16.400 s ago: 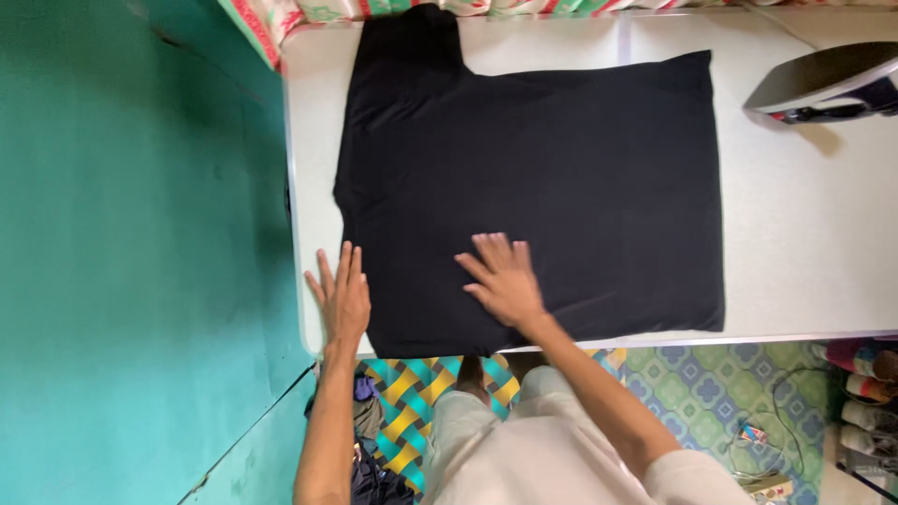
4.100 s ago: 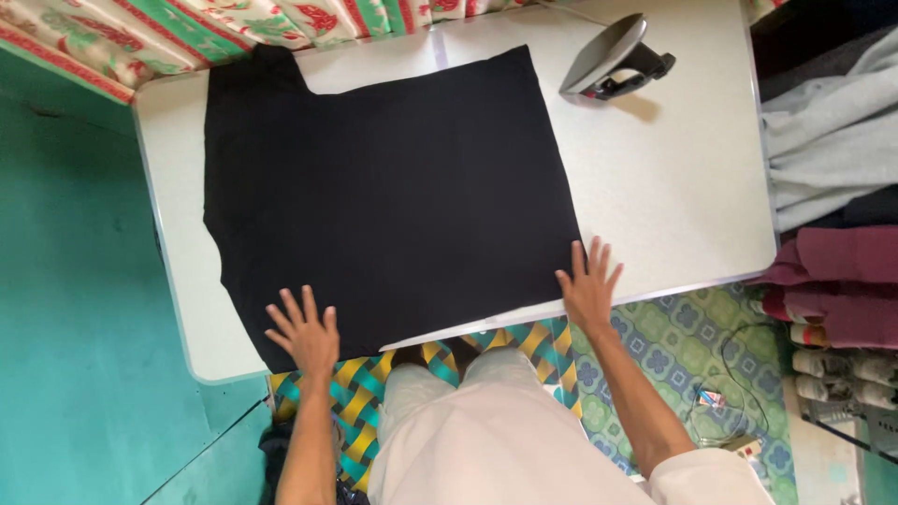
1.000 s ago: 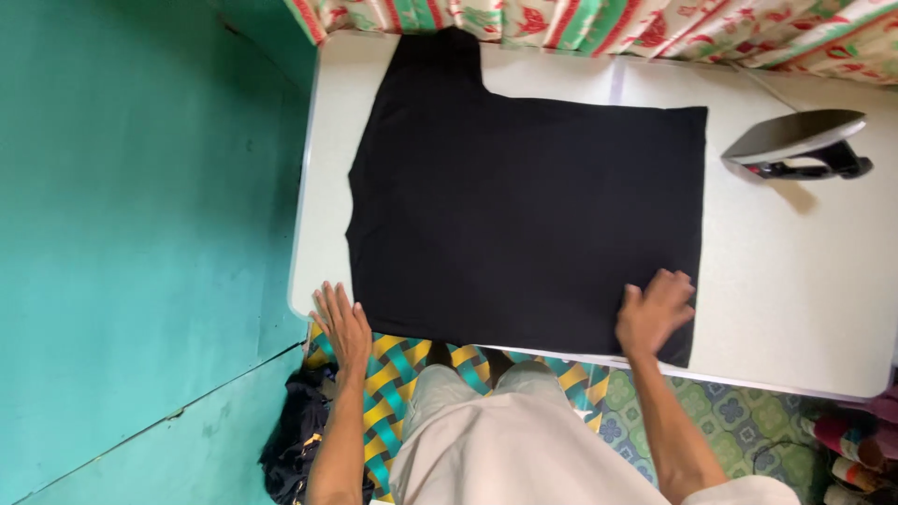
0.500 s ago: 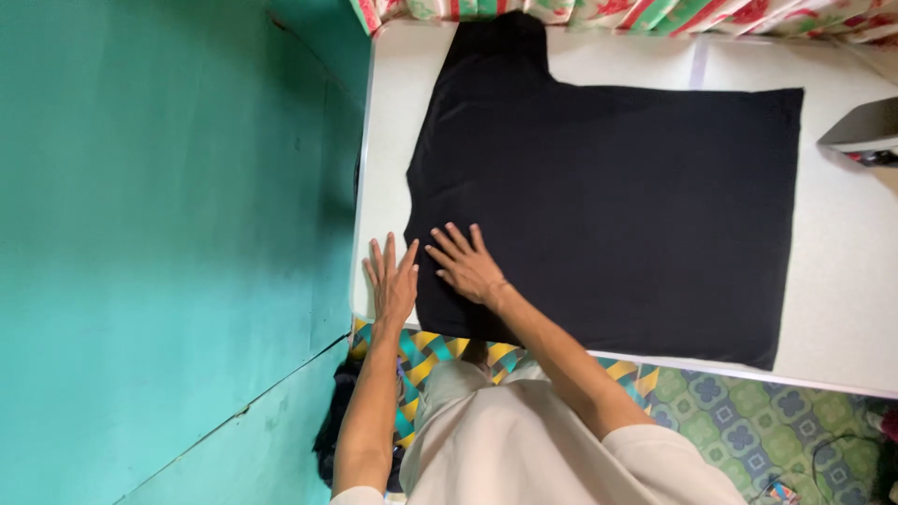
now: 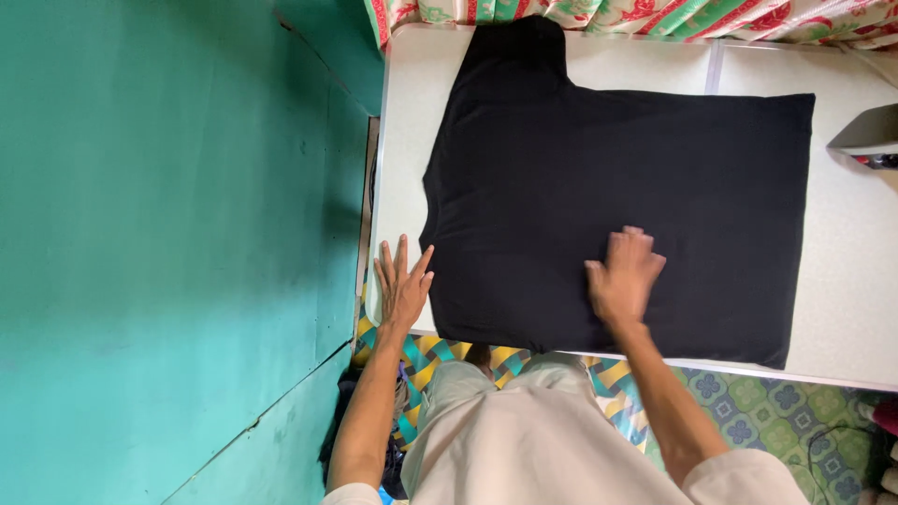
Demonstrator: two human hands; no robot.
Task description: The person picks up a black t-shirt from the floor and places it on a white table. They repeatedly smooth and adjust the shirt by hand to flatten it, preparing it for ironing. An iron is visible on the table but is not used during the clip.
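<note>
Pressing flat, the right hand (image 5: 625, 279) lies open on the black shirt (image 5: 617, 178). Just beside that shirt's near-left corner, the left hand (image 5: 402, 288) rests open on the desk (image 5: 398, 140), gripping nothing.

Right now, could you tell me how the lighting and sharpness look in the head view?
Head view: even daylight; the white table is bright, the black shirt shows little fold detail; the right hand is slightly motion-blurred, the left hand sharp.
</note>
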